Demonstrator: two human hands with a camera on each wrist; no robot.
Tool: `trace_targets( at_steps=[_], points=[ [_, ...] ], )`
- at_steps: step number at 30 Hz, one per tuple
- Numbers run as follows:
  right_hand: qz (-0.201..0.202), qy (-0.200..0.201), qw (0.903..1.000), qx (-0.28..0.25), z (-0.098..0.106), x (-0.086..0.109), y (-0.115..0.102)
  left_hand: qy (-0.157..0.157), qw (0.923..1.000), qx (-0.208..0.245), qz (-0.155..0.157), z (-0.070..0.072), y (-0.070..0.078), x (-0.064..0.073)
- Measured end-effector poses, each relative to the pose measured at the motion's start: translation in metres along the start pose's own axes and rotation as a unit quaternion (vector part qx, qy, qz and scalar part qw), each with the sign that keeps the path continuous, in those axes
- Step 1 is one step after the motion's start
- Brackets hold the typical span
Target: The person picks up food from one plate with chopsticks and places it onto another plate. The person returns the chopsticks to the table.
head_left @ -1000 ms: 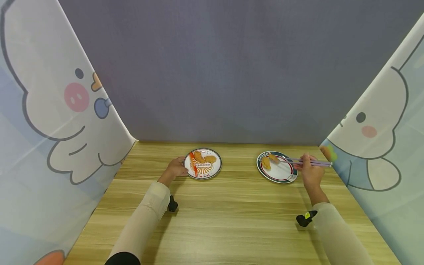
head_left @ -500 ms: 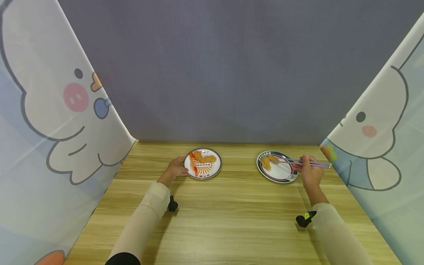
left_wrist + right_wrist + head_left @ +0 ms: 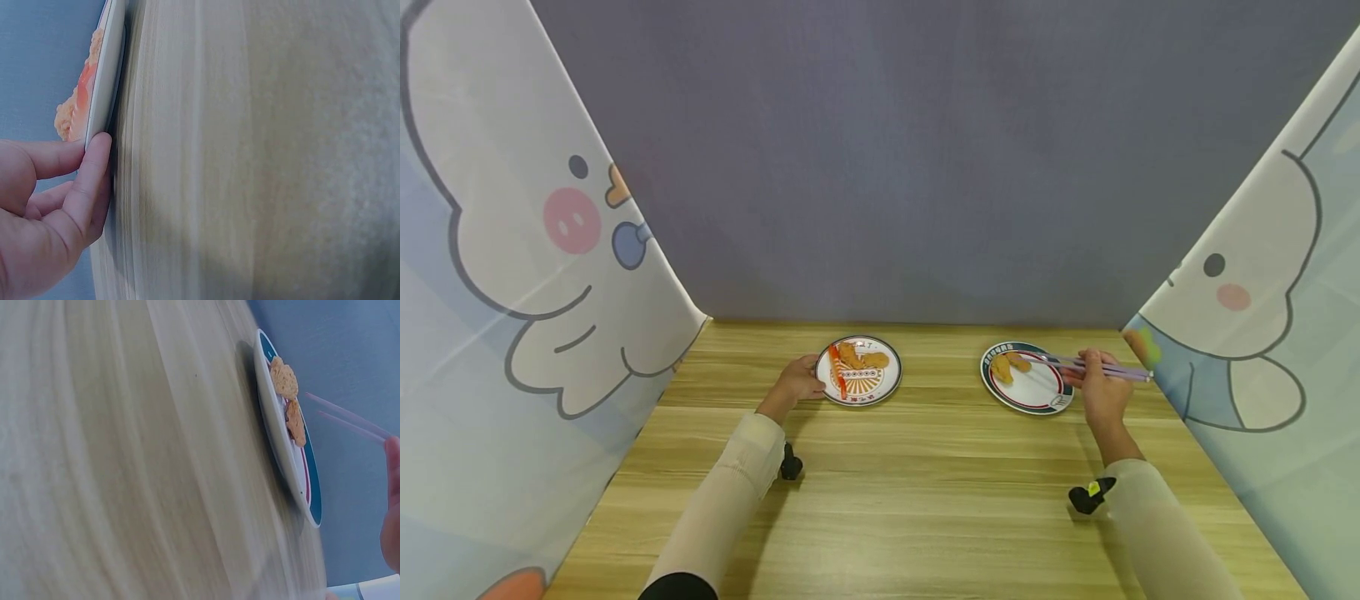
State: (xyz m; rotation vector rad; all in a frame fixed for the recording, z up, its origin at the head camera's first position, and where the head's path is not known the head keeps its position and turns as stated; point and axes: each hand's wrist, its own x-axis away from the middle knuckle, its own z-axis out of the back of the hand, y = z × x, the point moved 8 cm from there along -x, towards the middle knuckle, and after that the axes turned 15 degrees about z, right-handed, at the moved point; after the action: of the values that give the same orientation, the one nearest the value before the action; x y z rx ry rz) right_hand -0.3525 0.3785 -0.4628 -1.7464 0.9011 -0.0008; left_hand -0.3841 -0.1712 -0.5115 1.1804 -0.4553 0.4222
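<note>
On the left in the head view, my left hand [image 3: 797,382] pinches the rim of a white plate [image 3: 880,390] between thumb and fingers. That plate bears two golden fried pieces [image 3: 875,360], which look like fried chicken, and a red-orange strip [image 3: 838,372]. My right hand [image 3: 1103,392] holds a pair of pale purple chopsticks [image 3: 1116,372] pointing left over a green-rimmed plate [image 3: 1037,390]. Two fried pieces [image 3: 1002,368] lie at its left side. In the right wrist view, the chopstick tips [image 3: 319,403] stand slightly apart, above the plate and clear of the fried pieces.
Both plates stand near the back of a wood-grain table [image 3: 925,500]. A grey cloth backdrop [image 3: 895,167] rises behind it. Cartoon-printed sheets [image 3: 1247,333] flank the table on both sides.
The chopstick tips have come away from the right-hand fried piece on the green-rimmed plate and now sit a little to its right. The piece stays on the plate. My left hand has not moved.
</note>
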Motion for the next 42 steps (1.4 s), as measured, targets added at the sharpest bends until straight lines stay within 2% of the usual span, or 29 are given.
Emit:
trace_targets(
  at_steps=[3, 9, 16, 21, 30, 42],
  points=[
    [0.009, -0.007, 0.9999, -0.012, -0.006, 0.001, -0.003, -0.001, 1.0000, 0.001, 0.002, 0.000, 0.000, 0.000],
    [0.000, -0.012, 0.9998, -0.015, -0.016, 0.003, -0.005, 0.006, 0.9999, -0.007, -0.005, 0.000, 0.001, 0.001],
    [-0.016, -0.043, 0.9984, 0.032, -0.030, 0.006, -0.005, 0.005, 0.9999, -0.007, -0.007, 0.000, 0.001, -0.002],
    [-0.014, -0.070, 0.9973, 0.017, -0.045, 0.008, -0.004, 0.002, 1.0000, -0.005, -0.006, -0.001, 0.000, -0.002],
    [-0.009, -0.089, 0.9960, 0.002, -0.065, 0.015, -0.004, 0.007, 0.9999, -0.011, -0.010, 0.000, 0.001, -0.003],
    [-0.009, -0.095, 0.9947, -0.038, -0.094, 0.025, 0.002, 0.015, 0.9996, -0.020, -0.013, 0.001, -0.001, -0.004]
  ],
)
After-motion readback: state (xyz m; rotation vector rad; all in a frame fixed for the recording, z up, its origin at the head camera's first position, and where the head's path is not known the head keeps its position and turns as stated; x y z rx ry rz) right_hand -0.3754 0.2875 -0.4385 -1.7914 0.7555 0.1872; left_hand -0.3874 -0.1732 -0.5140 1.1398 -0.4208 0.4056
